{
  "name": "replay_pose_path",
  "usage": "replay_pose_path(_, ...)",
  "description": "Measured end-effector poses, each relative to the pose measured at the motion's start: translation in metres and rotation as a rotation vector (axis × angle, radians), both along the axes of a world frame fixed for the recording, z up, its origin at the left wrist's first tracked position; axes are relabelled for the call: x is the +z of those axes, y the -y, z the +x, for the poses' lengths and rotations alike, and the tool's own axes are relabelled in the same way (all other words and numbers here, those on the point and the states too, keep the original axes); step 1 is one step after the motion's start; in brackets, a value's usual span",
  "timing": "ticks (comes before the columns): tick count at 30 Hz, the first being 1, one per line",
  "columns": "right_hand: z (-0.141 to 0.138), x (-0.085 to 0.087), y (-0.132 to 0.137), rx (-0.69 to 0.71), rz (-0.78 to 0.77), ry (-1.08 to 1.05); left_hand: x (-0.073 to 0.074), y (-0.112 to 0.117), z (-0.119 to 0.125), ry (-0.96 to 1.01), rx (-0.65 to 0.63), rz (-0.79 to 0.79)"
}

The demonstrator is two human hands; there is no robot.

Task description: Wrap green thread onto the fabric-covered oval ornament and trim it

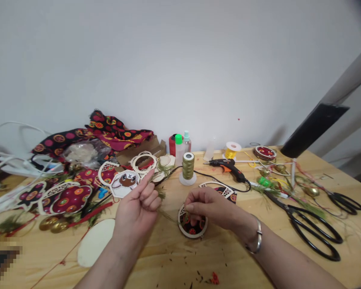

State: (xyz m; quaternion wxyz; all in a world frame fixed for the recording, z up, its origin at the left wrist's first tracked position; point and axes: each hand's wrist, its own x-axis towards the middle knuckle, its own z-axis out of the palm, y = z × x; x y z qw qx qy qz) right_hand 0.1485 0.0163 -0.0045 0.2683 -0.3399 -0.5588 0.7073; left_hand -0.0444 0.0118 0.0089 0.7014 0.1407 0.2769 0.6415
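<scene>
My left hand [144, 204] is raised over the table, index finger stretched out and the other fingers curled in. Anything inside that curl is too fine to make out. My right hand [206, 206], with a silver bangle at the wrist, pinches thumb and fingertips together above a round wooden-rimmed ornament [180, 228] backed with dark patterned fabric. What the pinch holds is too small to tell. A spool of olive-green thread [188, 167] stands upright just beyond both hands. A fan-shaped wooden frame [227, 192] with patterned fabric lies partly behind my right hand.
Large black-handled scissors [311, 228] and a glue gun [227, 166] lie to the right. Small bottles [179, 150] and a yellow spool [231, 151] stand near the wall. Fabric-covered ornaments [70, 198] crowd the left, with a pale oval disc [96, 243] nearer.
</scene>
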Motion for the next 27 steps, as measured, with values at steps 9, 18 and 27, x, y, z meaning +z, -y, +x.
replay_pose_path(9, 0.008, 0.009, -0.006, -0.176, 0.154, 0.109, -0.004, 0.012, 0.012, -0.24, -0.211, -0.037)
replay_pose_path(18, 0.014, 0.016, -0.008, -0.214, 0.252, 0.179, -0.023, 0.02, 0.02, -0.366, -0.497, 0.07)
replay_pose_path(27, 0.016, 0.021, -0.007, -0.229, 0.227, 0.178, -0.016, 0.018, 0.021, -0.359, -0.439, 0.047)
